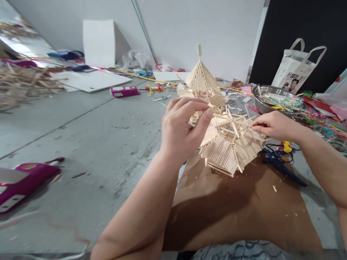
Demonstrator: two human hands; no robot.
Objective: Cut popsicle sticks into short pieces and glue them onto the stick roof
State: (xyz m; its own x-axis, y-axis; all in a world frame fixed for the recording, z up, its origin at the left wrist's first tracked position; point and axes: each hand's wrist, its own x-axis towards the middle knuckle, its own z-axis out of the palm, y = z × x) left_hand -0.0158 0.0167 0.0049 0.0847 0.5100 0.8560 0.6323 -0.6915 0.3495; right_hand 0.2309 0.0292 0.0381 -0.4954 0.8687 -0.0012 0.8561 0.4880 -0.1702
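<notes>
A left hand (183, 128), narrowly pinched, and right hand (275, 125), curled, flank a pale, many-sided wooden-stick roof (222, 152); whether they hold anything, I can't tell. A bump could dislodge its upper sticks (233, 124).

Both hands (180, 126) (277, 125) forward, fingers (199, 106) curled

Shows a scuffed grey surface (108, 133), seamed towards nine o'clock; carries a magenta tool (29, 182) at eight, a blurred stick pile (27, 85) near ten, metal bowl (265, 108) at two, brown sheet (257, 216) at five.
</notes>
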